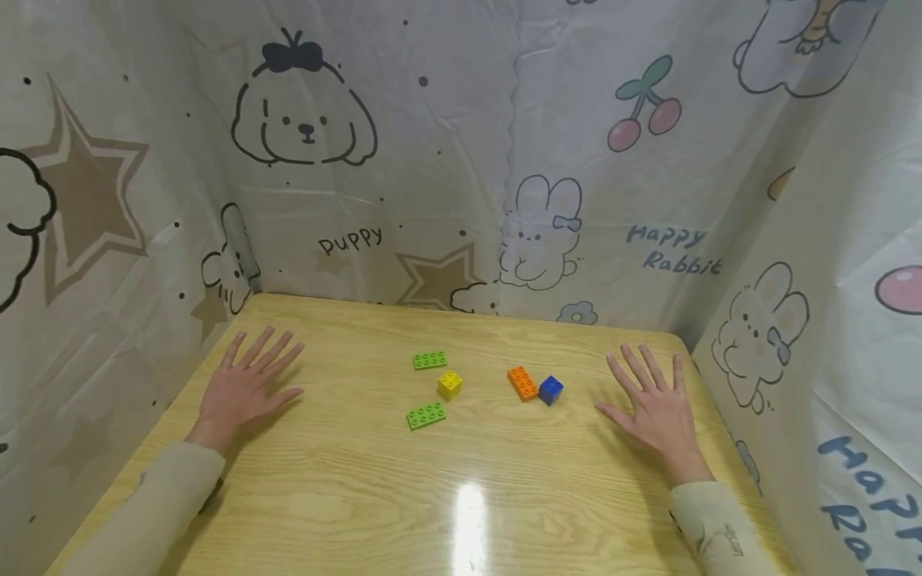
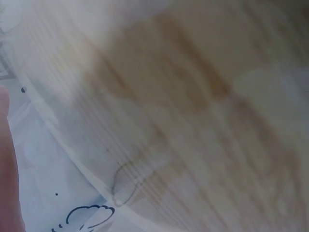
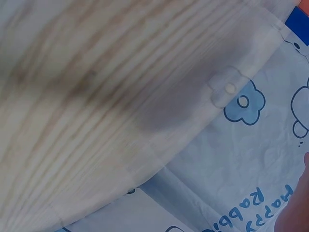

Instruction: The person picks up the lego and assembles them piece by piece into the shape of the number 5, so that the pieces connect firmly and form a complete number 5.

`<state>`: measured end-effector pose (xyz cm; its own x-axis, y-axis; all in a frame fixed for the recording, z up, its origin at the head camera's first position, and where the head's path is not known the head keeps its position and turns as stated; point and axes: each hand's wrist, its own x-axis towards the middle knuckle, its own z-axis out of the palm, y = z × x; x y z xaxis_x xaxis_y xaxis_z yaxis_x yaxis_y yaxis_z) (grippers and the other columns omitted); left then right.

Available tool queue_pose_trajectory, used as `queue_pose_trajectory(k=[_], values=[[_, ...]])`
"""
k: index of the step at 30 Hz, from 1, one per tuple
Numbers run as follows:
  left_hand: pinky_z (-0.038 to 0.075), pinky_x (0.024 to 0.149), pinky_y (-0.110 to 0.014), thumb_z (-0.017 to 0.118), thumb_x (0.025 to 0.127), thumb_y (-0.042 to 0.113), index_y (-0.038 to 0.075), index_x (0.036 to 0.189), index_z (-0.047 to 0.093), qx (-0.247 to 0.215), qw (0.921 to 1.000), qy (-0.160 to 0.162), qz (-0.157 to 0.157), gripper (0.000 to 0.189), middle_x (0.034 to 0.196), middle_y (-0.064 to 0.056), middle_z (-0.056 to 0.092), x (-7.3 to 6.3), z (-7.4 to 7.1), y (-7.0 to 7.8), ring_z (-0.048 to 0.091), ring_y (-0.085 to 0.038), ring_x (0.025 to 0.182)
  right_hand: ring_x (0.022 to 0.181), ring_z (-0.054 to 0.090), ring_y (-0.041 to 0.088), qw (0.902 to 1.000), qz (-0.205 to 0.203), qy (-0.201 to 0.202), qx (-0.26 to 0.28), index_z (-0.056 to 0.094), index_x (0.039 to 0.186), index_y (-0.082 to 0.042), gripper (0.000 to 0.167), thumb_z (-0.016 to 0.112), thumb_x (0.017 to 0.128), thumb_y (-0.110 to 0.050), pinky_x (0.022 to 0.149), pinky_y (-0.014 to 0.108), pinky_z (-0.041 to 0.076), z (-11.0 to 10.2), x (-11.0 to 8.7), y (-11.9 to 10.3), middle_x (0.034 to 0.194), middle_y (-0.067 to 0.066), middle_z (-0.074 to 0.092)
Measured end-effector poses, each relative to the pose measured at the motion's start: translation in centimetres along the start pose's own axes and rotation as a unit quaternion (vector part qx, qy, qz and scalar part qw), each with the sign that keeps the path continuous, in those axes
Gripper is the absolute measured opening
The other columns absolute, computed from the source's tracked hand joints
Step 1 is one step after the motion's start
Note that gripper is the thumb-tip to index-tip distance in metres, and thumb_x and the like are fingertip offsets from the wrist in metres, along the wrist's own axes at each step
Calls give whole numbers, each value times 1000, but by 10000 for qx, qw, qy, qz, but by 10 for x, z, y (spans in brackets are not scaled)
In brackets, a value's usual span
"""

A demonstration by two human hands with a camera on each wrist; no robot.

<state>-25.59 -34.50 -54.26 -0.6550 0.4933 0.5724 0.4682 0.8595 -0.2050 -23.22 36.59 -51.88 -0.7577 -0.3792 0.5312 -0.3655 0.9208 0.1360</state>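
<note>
And there on the back cloth (image 1: pixel 446 104), in dark hand-drawn letters, reads "PUPPY" (image 1: pixel 350 241), right beneath a dog's head (image 1: pixel 305 112)! Over to the right on that cloth, in blue-grey, it's "Happy" (image 1: pixel 666 234) with "Rabbit" (image 1: pixel 682 263) on the line below! Now the right-hand side cloth (image 1: pixel 850 360), bigger letters here: "Hap" and "Ra", one above the other, both words running out of the view! Small dark lettering (image 1: pixel 733 540) sits on the right sleeve (image 1: pixel 709 512), too small to make out. And in the right wrist view, blue words tilt upside down on the cloth: "Happy" and "Rabbi", cut at the bottom edge!
</note>
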Motion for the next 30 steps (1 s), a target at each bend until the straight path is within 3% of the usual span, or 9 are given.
queue_pose_trajectory(k=[7, 13, 16, 20, 24, 30], values=[[17, 127, -60, 34, 96, 77, 18, 152, 51, -76, 9999, -108, -66, 83, 172, 1, 26, 3, -3, 4, 37, -37, 151, 157, 24, 34, 9998, 59, -180, 33, 43, 159, -21, 90, 40, 93, -81, 127, 64, -3, -2, 2, -3, 169, 6, 32], [8, 130, -57, 52, 97, 64, 20, 157, 45, -141, 9947, -911, -451, 75, 170, -5, 30, 15, -7, 17, 30, -36, 154, 160, 17, 30, 9991, 189, -366, 128, 37, 161, -23, 90, 34, 94, -83, 128, 62, -3, -5, 9, -9, 172, 3, 25], [7, 130, -56, 59, 97, 57, 21, 159, 41, -199, 9896, -1262, -665, 74, 168, -8, 34, 25, -7, 28, 28, -35, 156, 159, 18, 32, 9987, 258, -394, 180, 37, 162, -23, 89, 43, 93, -79, 129, 61, -4, -6, 14, -13, 170, 6, 30], [11, 128, -59, 59, 99, 55, 20, 161, 38, -558, 9833, -1489, -885, 74, 168, -11, 35, 38, -8, 44, 27, -38, 155, 158, 21, 34, 9972, 400, -452, 431, 36, 162, -22, 88, 55, 92, -72, 129, 59, -1, -6, 20, -19, 168, 10, 34], [12, 127, -62, 55, 102, 56, 20, 164, 30, -1194, 9666, -1903, -1231, 76, 171, -12, 28, 49, -8, 64, 26, -41, 155, 154, 27, 39, 9883, 740, -626, 1175, 38, 161, -17, 83, 62, 95, -62, 127, 64, 10, -4, 25, -29, 165, 15, 37], [26, 118, -70, 56, 102, 59, 17, 167, 18, -2284, 9298, -2329, -1706, 87, 169, -16, 29, 60, -3, 98, 34, -46, 149, 146, 37, 46, 9550, 1445, -1159, 2315, 39, 160, -14, 77, 67, 98, -49, 116, 72, 28, -3, 32, -47, 160, 20, 41]])
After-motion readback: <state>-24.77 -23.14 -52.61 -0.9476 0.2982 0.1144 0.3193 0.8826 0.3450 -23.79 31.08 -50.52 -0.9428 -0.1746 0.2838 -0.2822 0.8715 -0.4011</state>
